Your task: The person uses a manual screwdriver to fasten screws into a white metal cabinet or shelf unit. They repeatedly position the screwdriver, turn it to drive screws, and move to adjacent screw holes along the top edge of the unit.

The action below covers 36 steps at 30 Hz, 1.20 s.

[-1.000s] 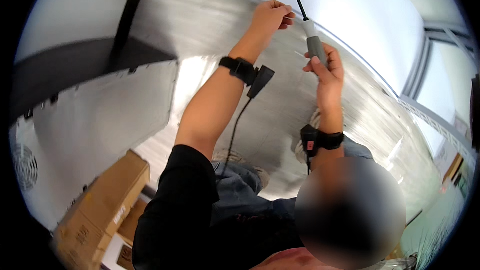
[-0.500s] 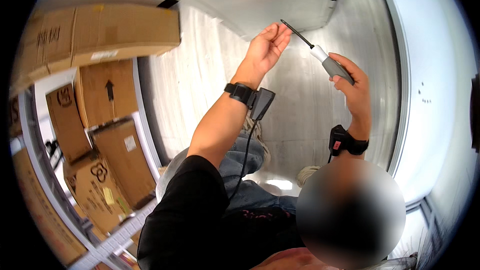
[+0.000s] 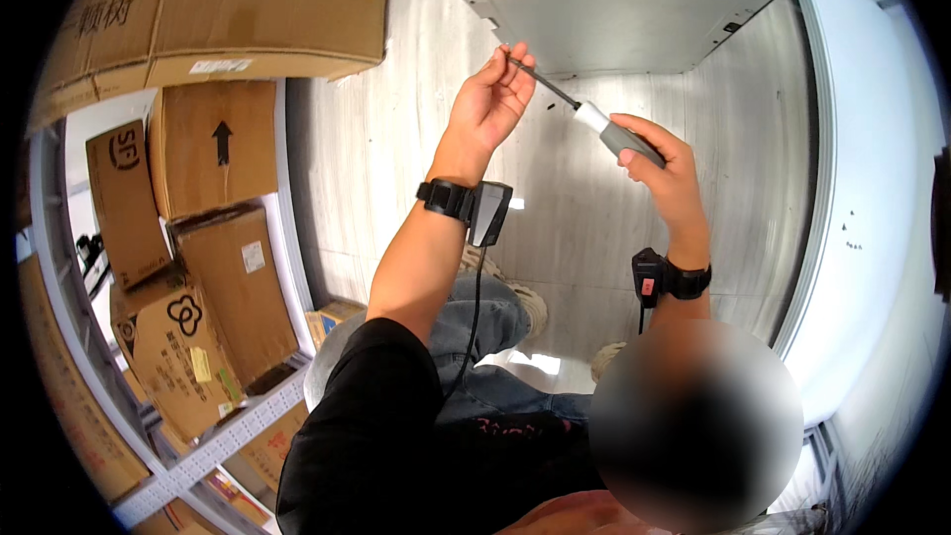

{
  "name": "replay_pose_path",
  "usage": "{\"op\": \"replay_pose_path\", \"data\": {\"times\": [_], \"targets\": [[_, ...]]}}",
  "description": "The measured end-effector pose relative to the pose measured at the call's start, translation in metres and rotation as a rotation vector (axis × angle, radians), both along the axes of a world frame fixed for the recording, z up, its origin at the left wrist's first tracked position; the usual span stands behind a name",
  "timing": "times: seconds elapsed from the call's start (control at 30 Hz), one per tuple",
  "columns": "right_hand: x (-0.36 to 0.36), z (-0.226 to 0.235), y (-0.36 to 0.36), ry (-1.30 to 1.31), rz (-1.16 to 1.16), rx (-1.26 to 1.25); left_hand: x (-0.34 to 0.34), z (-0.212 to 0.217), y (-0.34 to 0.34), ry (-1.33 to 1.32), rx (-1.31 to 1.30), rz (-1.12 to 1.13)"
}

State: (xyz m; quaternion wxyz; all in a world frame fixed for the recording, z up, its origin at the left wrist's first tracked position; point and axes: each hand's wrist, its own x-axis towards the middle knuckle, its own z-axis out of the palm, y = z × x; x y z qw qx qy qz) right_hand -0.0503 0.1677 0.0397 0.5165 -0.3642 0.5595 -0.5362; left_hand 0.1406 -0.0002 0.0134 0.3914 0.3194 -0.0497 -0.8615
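My right hand (image 3: 672,168) is wrapped round the grey and white handle of a screwdriver (image 3: 592,119). Its dark shaft slants up and left to the fingers of my left hand (image 3: 487,107). That hand is palm up, thumb and fingertips drawn together round the tip. Whatever small thing they may pinch there is too small to make out. Just beyond the hands stands a large grey metal panel (image 3: 634,0), its lower edge close to the floor. Both wrists carry black strapped devices, the left one (image 3: 466,202) with a cable.
On the left, a metal shelf rack (image 3: 213,461) holds several cardboard boxes (image 3: 220,149), and a long carton (image 3: 263,15) juts out at its top. A white wall panel (image 3: 872,159) runs along the right. A small dark speck (image 3: 551,107) lies on the pale wood-look floor (image 3: 396,139).
Both hands and the screwdriver sit further left in view. The driver's tip now meets my left fingertips, which have drawn closer together. My view has shifted, showing more of the metal panel's lower edge.
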Motion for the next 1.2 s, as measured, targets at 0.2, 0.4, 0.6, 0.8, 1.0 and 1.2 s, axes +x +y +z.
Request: {"op": "replay_pose_path", "data": {"times": [0.2,0.4,0.6,0.8,1.0,1.2], "targets": [[-0.001,0.007,-0.004,0.023,-0.030,0.038,-0.005,-0.007,-0.010,0.045,0.010,-0.036],[0.002,0.009,-0.008,-0.041,-0.072,0.095,0.003,-0.006,-0.009,0.097,-0.023,-0.017],[0.013,0.012,-0.008,-0.163,-0.044,0.093,0.028,-0.003,-0.001,0.119,-0.156,-0.014],[0.025,0.020,-0.012,-0.162,-0.042,0.118,0.041,0.006,0.003,0.054,-0.205,0.007],[0.031,0.019,-0.006,0.102,-0.059,0.082,0.034,-0.003,-0.002,-0.118,-0.184,-0.098],[0.050,-0.012,0.001,0.145,-0.134,0.164,0.018,-0.044,-0.017,-0.120,-0.148,-0.222]]}}
